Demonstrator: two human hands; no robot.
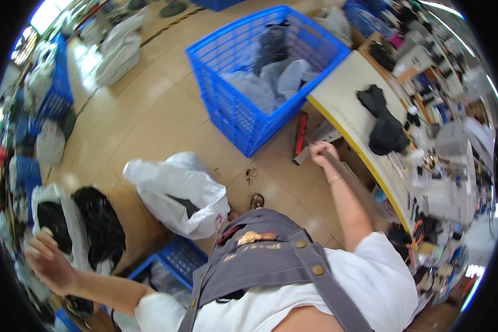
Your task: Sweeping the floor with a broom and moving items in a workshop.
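My right hand (323,153) is closed in front of the worktable's yellow-edged front, my arm reaching out to the right. A blurred grey-brown strip (359,188) runs back from its fist beside the forearm; it looks like cloth. My left hand (52,264) is out at the far left, smeared, its fingers loosely curled and apart with nothing visible in them. Near it stand a white plastic bag (61,197) with black pieces inside and a cardboard box (133,213) with glossy black material on top. I wear a grey apron (260,243).
Ahead stands a large blue plastic crate (227,110) holding clear bags. A white bag (177,191) leans by my feet, a blue basket (185,260) behind it. On the right, the worktable (343,83) bears black cloth (384,124) and a sewing machine (448,171). A red bar (300,133) sits below.
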